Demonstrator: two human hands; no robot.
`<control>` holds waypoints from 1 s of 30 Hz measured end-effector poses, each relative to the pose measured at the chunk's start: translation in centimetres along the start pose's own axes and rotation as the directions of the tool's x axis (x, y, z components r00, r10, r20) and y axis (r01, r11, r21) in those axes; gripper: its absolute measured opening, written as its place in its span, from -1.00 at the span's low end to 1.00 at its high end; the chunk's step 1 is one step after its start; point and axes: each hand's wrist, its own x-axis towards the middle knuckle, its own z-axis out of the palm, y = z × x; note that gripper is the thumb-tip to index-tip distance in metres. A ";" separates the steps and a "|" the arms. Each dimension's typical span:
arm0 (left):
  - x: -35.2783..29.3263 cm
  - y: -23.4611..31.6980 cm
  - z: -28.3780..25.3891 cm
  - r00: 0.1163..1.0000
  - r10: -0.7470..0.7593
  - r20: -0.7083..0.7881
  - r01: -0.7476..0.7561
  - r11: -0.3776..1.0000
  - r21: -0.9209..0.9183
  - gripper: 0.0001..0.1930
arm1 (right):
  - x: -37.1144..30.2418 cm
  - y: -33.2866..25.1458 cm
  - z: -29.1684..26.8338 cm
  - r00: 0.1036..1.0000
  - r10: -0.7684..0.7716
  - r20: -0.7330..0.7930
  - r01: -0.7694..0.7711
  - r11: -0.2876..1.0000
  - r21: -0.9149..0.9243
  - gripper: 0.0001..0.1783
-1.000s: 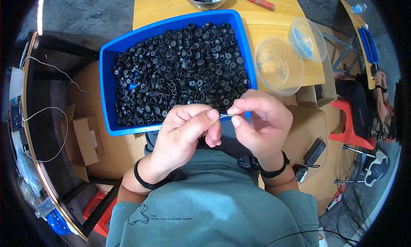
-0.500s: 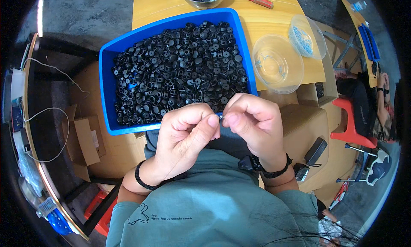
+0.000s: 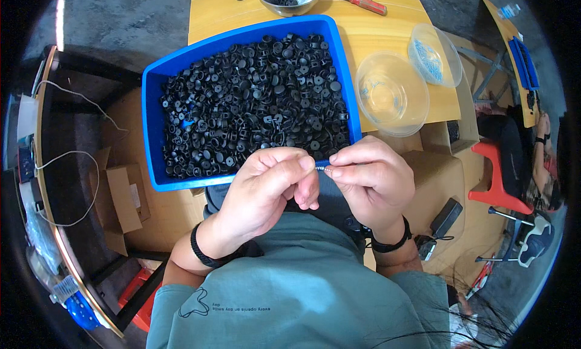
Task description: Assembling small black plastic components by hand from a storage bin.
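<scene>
Between the fingertips of both hands runs a small, thin metal spring (image 3: 321,168), silvery and ribbed. My left hand (image 3: 272,182) pinches one end with thumb and forefinger, its other fingers curled loosely below. On the other end my right hand (image 3: 375,178) closes thumb and fingertips; what lies inside the pinch is hidden. Both hands are just over the near rim of a blue bin (image 3: 212,182), close to my lap. Small round black plastic parts (image 3: 254,101) fill the bin in a heap.
Right of the bin, a clear round tub (image 3: 393,122) and another tub holding light-blue small pieces (image 3: 428,55) stand on the wooden table (image 3: 387,31). A metal bowl (image 3: 290,9) and red-handled screwdriver (image 3: 368,5) lie beyond. Another person's hand (image 3: 543,124) shows far right, near a red stool (image 3: 493,176).
My hands have drawn slightly apart, and more of the spring shows between them. The right hand has moved rightward; the left hand's lower fingers have loosened.
</scene>
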 end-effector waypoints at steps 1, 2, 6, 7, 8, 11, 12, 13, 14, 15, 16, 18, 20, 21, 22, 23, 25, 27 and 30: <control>0.1 -0.1 0.1 1.000 0.005 -0.011 -0.005 1.000 0.020 -0.66 | 0.0 0.2 -0.2 1.000 -0.015 0.004 0.015 1.000 -0.010 -0.80; 0.2 -0.2 0.2 1.000 0.010 -0.021 -0.009 0.999 0.041 -0.66 | 0.0 0.3 -0.3 1.000 -0.031 0.007 0.031 0.999 -0.019 -0.79; 0.4 -0.4 0.6 0.996 0.086 -0.026 -0.080 0.977 0.195 -0.66 | 0.0 -1.1 -0.3 0.869 0.494 0.041 -0.479 0.815 0.327 -0.86; 0.4 -0.5 0.7 0.993 0.114 -0.037 -0.100 0.960 0.263 -0.66 | 0.0 -1.1 -0.5 0.856 0.508 0.096 -0.503 0.776 0.381 -0.89; 0.4 -0.6 0.8 0.989 0.142 -0.047 -0.119 0.937 0.330 -0.66 | -0.1 -0.7 -0.7 0.857 0.507 0.094 -0.501 0.776 0.383 -0.89; 0.6 -1.0 0.8 0.981 0.192 -0.007 -0.171 0.890 0.423 -0.66 | -1.0 0.2 -1.6 0.847 0.473 0.244 -0.532 0.768 0.357 -0.85; 0.6 -1.0 1.0 0.981 0.192 -0.008 -0.171 0.888 0.426 -0.66 | -1.1 0.2 -1.7 0.848 0.471 0.243 -0.530 0.767 0.361 -0.85; 0.8 -1.1 1.4 0.983 0.179 -0.027 -0.147 0.874 0.463 -0.65 | -1.2 0.2 -1.8 0.850 0.482 0.212 -0.526 0.753 0.396 -0.87; 0.9 -1.1 1.6 0.985 0.166 -0.046 -0.122 0.859 0.498 -0.63 | -1.2 0.3 -2.0 0.851 0.493 0.182 -0.520 0.738 0.431 -0.89; 1.1 -1.2 1.6 0.985 0.167 -0.047 -0.122 0.857 0.500 -0.63 | -1.3 0.4 -2.3 0.851 0.492 0.182 -0.518 0.737 0.433 -0.89; 1.2 -1.4 1.5 0.990 0.138 -0.038 -0.112 0.914 0.389 -0.66 | -1.2 0.6 -2.6 0.877 0.471 0.100 -0.472 0.799 0.372 -0.93; 1.6 -1.6 1.4 0.993 0.113 -0.028 -0.101 0.956 0.275 -0.69 | -1.2 0.7 -3.2 0.902 0.429 -0.045 -0.399 0.869 0.294 -0.93; 2.0 -1.8 1.6 0.983 0.171 -0.064 -0.139 0.930 0.341 -0.70 | -1.8 0.9 -4.2 0.864 0.481 -0.151 -0.435 0.863 0.259 -0.91; 2.5 -1.7 2.0 0.979 0.191 -0.075 -0.128 0.854 0.504 -0.69 | -2.0 1.1 -4.6 0.837 0.507 -0.204 -0.460 0.855 0.239 -0.91; 3.2 -1.7 2.5 0.969 0.245 -0.015 -0.172 0.722 0.671 -0.74 | -2.3 1.7 -5.3 0.832 0.494 -0.254 -0.439 0.865 0.244 -0.89; 4.3 -1.9 2.9 0.928 0.365 0.073 -0.272 0.532 0.802 -0.77 | -2.6 2.0 -5.8 0.812 0.500 -0.302 -0.442 0.864 0.242 -0.88; 7.4 -2.6 3.6 0.814 0.524 0.250 -0.380 0.155 0.912 -0.86 | -3.0 2.4 -6.8 0.792 0.503 -0.346 -0.443 0.864 0.240 -0.87; 9.4 -3.0 4.1 0.776 0.553 0.303 -0.306 -0.091 0.948 -0.91 | -3.4 2.7 -7.6 0.766 0.519 -0.380 -0.455 0.854 0.251 -0.85; 10.4 -3.3 3.8 0.692 0.632 0.349 -0.300 -0.188 0.935 -0.83 | -3.8 2.8 -8.2 0.761 0.493 -0.422 -0.462 0.868 0.180 -0.83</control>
